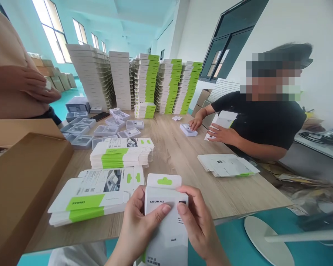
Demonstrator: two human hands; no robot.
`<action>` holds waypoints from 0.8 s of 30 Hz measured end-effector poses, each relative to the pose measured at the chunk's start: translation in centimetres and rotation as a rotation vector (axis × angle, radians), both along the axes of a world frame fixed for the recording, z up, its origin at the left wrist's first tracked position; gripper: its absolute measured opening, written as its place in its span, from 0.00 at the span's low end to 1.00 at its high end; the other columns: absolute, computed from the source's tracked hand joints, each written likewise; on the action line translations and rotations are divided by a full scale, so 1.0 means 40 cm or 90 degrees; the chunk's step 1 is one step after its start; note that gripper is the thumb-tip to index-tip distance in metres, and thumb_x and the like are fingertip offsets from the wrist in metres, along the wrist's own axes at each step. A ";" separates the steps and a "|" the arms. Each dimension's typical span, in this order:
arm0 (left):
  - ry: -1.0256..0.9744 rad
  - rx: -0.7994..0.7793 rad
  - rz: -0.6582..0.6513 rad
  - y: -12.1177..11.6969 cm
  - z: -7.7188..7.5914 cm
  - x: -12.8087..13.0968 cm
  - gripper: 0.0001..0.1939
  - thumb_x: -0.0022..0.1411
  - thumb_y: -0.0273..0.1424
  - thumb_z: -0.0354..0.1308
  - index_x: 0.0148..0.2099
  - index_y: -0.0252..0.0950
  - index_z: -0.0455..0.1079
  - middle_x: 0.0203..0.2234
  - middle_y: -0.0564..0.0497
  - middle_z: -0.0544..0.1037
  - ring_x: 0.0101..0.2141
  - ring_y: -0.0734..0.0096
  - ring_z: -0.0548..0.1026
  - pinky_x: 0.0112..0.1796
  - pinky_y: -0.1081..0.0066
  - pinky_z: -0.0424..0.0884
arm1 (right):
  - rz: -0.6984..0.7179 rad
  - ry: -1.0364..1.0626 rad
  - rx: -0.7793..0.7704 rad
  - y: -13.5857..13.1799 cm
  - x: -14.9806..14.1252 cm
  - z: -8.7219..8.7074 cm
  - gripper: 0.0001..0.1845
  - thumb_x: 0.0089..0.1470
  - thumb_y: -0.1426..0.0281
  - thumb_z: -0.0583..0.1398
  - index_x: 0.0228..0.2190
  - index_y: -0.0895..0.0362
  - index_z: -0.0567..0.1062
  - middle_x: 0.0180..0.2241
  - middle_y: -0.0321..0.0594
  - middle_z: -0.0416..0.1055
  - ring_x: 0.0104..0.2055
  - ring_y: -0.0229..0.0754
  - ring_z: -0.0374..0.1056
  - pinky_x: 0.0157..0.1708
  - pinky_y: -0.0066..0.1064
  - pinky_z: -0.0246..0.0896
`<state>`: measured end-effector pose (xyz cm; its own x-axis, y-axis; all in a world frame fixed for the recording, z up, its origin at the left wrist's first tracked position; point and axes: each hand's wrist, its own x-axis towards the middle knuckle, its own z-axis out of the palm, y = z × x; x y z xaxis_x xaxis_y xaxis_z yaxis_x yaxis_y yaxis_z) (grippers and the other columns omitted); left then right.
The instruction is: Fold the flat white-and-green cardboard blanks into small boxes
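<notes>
A white folding carton (166, 225) with a green-marked hang tab at its top is held upright near the table's front edge. My left hand (140, 221) grips its left side, thumb across the front below the CEUKAZ print. On the opposite side my right hand (197, 218) is closed round the upper right edge, its index finger at the tab's base. Left of my hands lies a stack of flat white-and-green cartons (91, 195). Behind it sits a second flat stack (122, 151).
Clear plastic cases (105, 130) and a phone (100, 116) lie at the back left. Tall stacks of boxes (145, 81) stand behind. A cardboard box (30, 184) borders the left. At right, a co-worker (261, 114) handles a carton beside flat cartons (227, 165). Another person (13, 74) stands left.
</notes>
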<state>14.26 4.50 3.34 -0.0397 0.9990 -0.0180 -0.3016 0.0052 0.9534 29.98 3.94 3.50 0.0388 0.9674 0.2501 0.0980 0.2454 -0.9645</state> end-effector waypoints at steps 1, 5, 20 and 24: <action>-0.017 -0.005 0.006 -0.002 0.005 0.004 0.23 0.52 0.47 0.77 0.39 0.36 0.76 0.32 0.49 0.85 0.35 0.63 0.81 0.35 0.71 0.76 | -0.005 0.047 -0.029 -0.007 -0.009 0.003 0.22 0.65 0.46 0.61 0.49 0.48 0.73 0.31 0.36 0.77 0.29 0.42 0.71 0.28 0.30 0.67; -0.060 0.006 0.043 0.002 0.005 0.001 0.34 0.59 0.47 0.73 0.63 0.43 0.68 0.44 0.49 0.87 0.43 0.62 0.84 0.41 0.70 0.79 | -0.007 0.142 -0.117 -0.037 -0.037 -0.011 0.32 0.66 0.47 0.60 0.64 0.46 0.64 0.51 0.47 0.81 0.47 0.51 0.80 0.42 0.38 0.77; 0.647 0.236 0.107 0.009 -0.069 -0.143 0.31 0.68 0.37 0.64 0.70 0.48 0.66 0.70 0.41 0.69 0.72 0.39 0.60 0.65 0.35 0.62 | -0.203 -0.071 -0.218 0.199 0.163 -0.119 0.33 0.59 0.42 0.61 0.45 0.57 0.84 0.41 0.54 0.85 0.43 0.62 0.82 0.32 0.42 0.79; 0.905 0.149 0.091 0.013 -0.119 -0.317 0.29 0.69 0.38 0.61 0.70 0.41 0.69 0.68 0.39 0.70 0.70 0.34 0.61 0.63 0.32 0.63 | -0.295 -0.084 -0.167 0.279 0.193 -0.138 0.40 0.55 0.41 0.61 0.58 0.55 0.77 0.62 0.54 0.74 0.67 0.64 0.67 0.61 0.53 0.68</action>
